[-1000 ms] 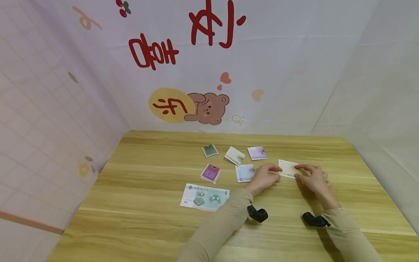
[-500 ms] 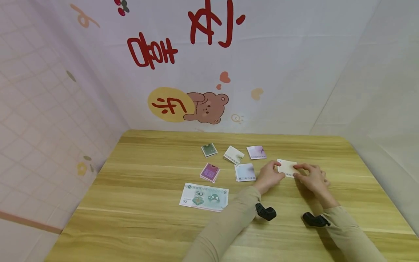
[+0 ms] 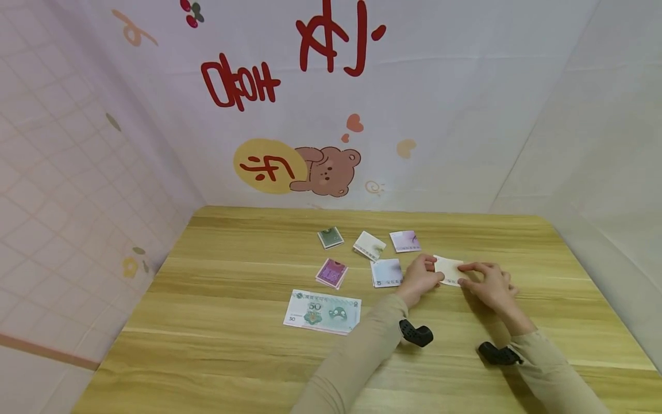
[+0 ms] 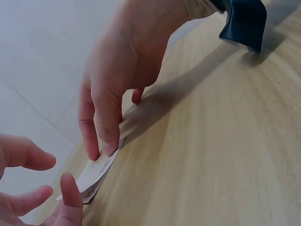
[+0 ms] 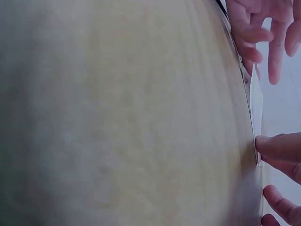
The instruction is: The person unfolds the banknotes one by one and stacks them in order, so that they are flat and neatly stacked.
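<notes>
A small folded pale-yellow banknote (image 3: 447, 271) lies between both hands at the right of the table. My right hand (image 3: 490, 284) pinches its right end with thumb and forefinger. At the opposite edge, my left hand (image 3: 420, 278) has its fingers apart, thumb and forefinger beside the note. From the left wrist view, the banknote (image 4: 96, 175) appears as layers slightly parted at the left-hand end. The right fingertips bear on its far end there. Edge-on in the right wrist view, the banknote (image 5: 256, 101) shows little of its face.
Left of the hands lie folded notes: blue (image 3: 387, 273), purple (image 3: 405, 241), pale green-white (image 3: 369, 246), dark green (image 3: 330, 237) and magenta (image 3: 332, 273). A flat green 50 note (image 3: 323, 311) is nearer the front. Black wrist-worn devices (image 3: 416, 333) sit at the cuffs.
The folded banknote and my right hand have shifted slightly left and toward me. My left hand first moved right and nearer me, then slightly back left.
</notes>
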Demonstrator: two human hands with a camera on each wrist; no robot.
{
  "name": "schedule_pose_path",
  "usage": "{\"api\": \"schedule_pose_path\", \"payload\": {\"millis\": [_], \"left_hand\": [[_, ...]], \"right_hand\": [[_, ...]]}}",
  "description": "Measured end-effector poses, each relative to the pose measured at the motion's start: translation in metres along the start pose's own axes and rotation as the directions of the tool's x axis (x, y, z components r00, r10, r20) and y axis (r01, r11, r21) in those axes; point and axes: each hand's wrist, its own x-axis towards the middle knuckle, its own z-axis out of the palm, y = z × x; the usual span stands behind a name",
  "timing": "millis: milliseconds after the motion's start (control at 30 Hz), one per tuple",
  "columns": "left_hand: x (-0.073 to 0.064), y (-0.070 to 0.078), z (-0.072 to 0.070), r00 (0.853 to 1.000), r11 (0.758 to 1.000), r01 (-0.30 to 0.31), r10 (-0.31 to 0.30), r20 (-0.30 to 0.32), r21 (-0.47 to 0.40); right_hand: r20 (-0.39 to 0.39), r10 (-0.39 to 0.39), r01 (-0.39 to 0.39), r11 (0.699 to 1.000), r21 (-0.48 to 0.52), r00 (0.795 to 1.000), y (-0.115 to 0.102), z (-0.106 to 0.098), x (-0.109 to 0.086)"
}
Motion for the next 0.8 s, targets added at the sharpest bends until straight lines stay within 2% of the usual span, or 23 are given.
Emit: {"api": "schedule_pose_path", "payload": {"millis": [133, 300, 467, 633, 800], "left_hand": [[0.0, -0.003, -0.004, 1.0, 0.998, -0.02, 0.018, 0.018, 0.068], [-0.002, -0.006, -0.01, 0.994, 0.978, -0.094, 0.082, 0.07, 0.188], [-0.003, -0.009, -0.017, 0.989, 0.981, -0.107, 0.089, 0.116, 0.16], [-0.002, -0.008, -0.025, 0.989, 0.986, -0.11, 0.095, 0.116, 0.128], [-0.002, -0.003, -0.037, 0.984, 0.98, -0.16, 0.149, 0.1, 0.114]], "right_hand": [[0.024, -0.025, 0.025, 1.0, -0.008, 0.999, -0.003, 0.003, -0.003], [0.055, -0.058, 0.06, 0.998, -0.021, 0.997, -0.007, 0.007, -0.008], [0.064, -0.086, 0.087, 0.996, -0.015, 0.994, -0.01, 0.007, -0.012], [0.038, -0.169, 0.163, 0.978, 0.133, 0.985, -0.014, 0.007, -0.016], [-0.016, -0.204, 0.203, 0.952, 0.229, 0.979, -0.023, 0.01, -0.02]]}}
